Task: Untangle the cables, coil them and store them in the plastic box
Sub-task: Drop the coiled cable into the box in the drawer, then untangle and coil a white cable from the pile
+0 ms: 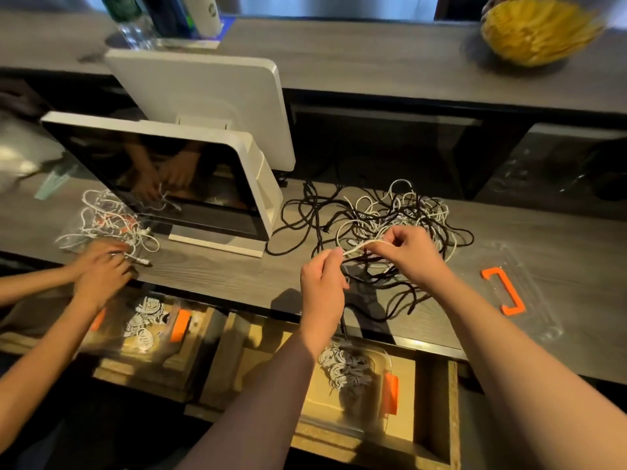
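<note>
A tangle of black and white cables (pixel 390 215) lies on the grey counter ahead of me. My left hand (pixel 322 283) pinches one end of a white cable (pixel 359 247) and my right hand (pixel 407 249) pinches the same cable a little further right, just above the tangle. Below the counter edge, a clear plastic box (pixel 386 374) with an orange latch stands in an open drawer and holds several coiled cables (pixel 346 368). Its clear lid (pixel 529 293) with an orange handle lies on the counter to my right.
Another person's two hands (pixel 101 266) work on a pile of white cables (pixel 108 222) at the left, above a second box (pixel 152 320) with coils. A white point-of-sale screen (pixel 163 184) stands on the counter (pixel 210 269) between us. A yellow basket (pixel 536 28) sits on the upper shelf.
</note>
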`<state>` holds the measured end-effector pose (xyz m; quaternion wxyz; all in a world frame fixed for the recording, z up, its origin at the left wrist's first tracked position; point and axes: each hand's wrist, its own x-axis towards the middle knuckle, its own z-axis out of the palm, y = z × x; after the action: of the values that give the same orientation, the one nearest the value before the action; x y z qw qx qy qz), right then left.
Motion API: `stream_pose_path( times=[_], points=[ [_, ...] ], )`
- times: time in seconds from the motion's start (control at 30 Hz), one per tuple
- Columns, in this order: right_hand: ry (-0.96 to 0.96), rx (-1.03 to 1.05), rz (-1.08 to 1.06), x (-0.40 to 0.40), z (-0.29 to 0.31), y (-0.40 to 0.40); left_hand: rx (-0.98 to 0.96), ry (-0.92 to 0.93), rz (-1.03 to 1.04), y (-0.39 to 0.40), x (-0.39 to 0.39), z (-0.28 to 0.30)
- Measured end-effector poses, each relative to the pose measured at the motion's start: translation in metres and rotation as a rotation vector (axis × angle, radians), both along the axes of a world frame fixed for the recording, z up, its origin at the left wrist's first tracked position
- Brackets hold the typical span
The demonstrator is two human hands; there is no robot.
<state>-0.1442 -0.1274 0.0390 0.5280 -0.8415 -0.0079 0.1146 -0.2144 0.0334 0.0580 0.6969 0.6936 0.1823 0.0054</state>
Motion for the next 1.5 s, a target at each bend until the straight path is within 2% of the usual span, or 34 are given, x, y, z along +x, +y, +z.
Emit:
stream_pose_path(
  times=[0.13, 0.3, 0.4, 0.57, 0.77, 0.87, 1.0, 1.07, 1.17, 1.37, 1.5],
  points=[
    [-0.023, -0.016, -0.010, 0.008, 0.013, -0.025, -0.129, -0.021, 0.019, -0.012, -0.013, 0.034],
    [-0.083, -0.053, -0.069, 0.016, 0.032, -0.052, -0.245, -0.082, 0.142, -0.018, -0.032, 0.059],
    [-0.060, -0.085, 0.007, 0.022, 0.037, -0.066, -0.229, -0.115, 0.205, -0.012, -0.036, 0.068],
    [-0.008, -0.114, 0.221, 0.010, 0.045, -0.067, -0.251, -0.056, 0.454, 0.015, -0.024, 0.066],
    [0.010, -0.333, 0.305, -0.002, 0.030, -0.064, -0.282, -0.091, 0.559, 0.037, -0.010, 0.071],
    [-0.068, -0.410, 0.273, -0.006, 0.025, -0.063, -0.129, -0.073, 0.460, 0.042, -0.006, 0.072],
    [-0.220, -0.508, 0.275, -0.008, 0.026, -0.058, 0.382, 0.067, 0.043, 0.039, 0.006, 0.069],
    [-0.299, -0.543, 0.312, -0.009, 0.025, -0.052, 0.565, 0.096, -0.073, 0.033, 0.012, 0.071],
    [-0.364, -0.584, 0.357, -0.012, 0.021, -0.042, 0.799, 0.046, -0.228, 0.018, 0.018, 0.070],
    [-0.448, -0.618, 0.376, -0.007, 0.011, -0.034, 0.893, 0.168, -0.588, -0.009, 0.034, 0.032],
    [-0.469, -0.544, 0.355, -0.005, 0.005, -0.035, 0.737, 0.146, -0.593, -0.022, 0.034, 0.019]
  ],
)
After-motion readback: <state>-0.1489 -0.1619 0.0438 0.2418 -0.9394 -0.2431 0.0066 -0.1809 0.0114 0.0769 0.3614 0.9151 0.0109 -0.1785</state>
